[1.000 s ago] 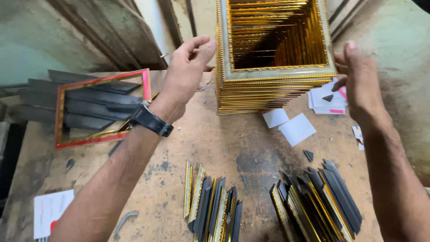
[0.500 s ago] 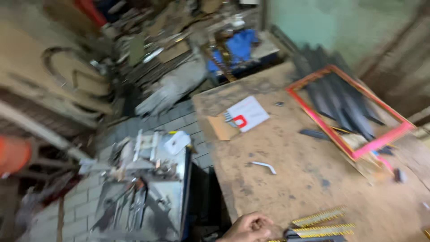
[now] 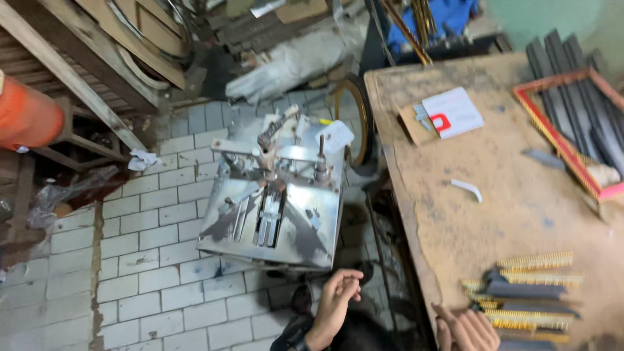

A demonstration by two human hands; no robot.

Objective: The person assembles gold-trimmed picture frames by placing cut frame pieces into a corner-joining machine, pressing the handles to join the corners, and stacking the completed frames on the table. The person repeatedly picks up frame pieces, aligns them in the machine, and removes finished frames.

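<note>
My left hand point(image 3: 338, 300), a dark watch on its wrist, hangs low over the gap between the workbench and a steel machine point(image 3: 273, 201) standing on the tiled floor. Its fingers are loosely curled and hold nothing. My right hand point(image 3: 465, 329) shows only its fingers at the bottom edge, resting on the near edge of the wooden workbench point(image 3: 494, 188). Just right of that hand lies a pile of short gold and black moulding pieces point(image 3: 528, 287). It grips none of them.
On the bench lie a white card with a red mark point(image 3: 452, 112), a small bent white piece point(image 3: 468, 189) and a red frame point(image 3: 564, 133) over dark strips. A round gold frame point(image 3: 354, 120) leans by the bench. An orange cylinder point(image 3: 26, 114) and wooden clutter stand at left.
The view has swung from the stack of gold frames to the bench's left end and the floor. Both hands left the stack and dropped low at the bench's near edge.
</note>
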